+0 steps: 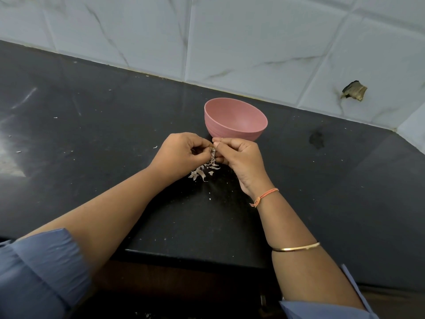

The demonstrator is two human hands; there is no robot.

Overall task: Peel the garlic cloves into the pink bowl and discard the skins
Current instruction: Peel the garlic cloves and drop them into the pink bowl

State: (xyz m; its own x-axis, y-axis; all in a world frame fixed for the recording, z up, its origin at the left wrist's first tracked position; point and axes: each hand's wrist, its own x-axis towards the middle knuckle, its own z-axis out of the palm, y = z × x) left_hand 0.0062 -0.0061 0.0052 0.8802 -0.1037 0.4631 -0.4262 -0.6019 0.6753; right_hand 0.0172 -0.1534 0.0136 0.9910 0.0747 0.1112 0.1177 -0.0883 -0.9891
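Garlic clove [213, 150] pinched between both hands, low over the bench [92, 111], just in front of the pink bowl [234, 122]. Mostly hidden by fingertips; only a pale sliver visible, so probably a clove with skin partly on, hard to say more.

Left hand [181, 153]: fingers curled inward, tips closed on the clove from the left side. Back of hand toward the camera.

Right hand [239, 157]: thumb and forefinger pressed together at the clove's upper edge, other fingers curled beneath. Fingertips of the two hands touching or nearly so.

Skins [203, 170]: small loose pile of pale, papery curls on the bench directly under the hands, a few strips hanging from the pinch point down toward the pile. Tiny white flecks scattered wider across the dark surface.

Pink bowl upright on the bench, mouth open toward the camera, between the hands and the tiled wall [253, 42]. Visible part of interior plain pink.

Orange thread [264, 196] tied at the right wrist; thin gold bangle [296, 247] further up the same forearm. Blue sleeves [41, 268] rolled back on both arms.

Dark blotch [317, 139] on the bench to the right of the bowl. Broken hole [354, 90] in one tile, well right of the bowl.
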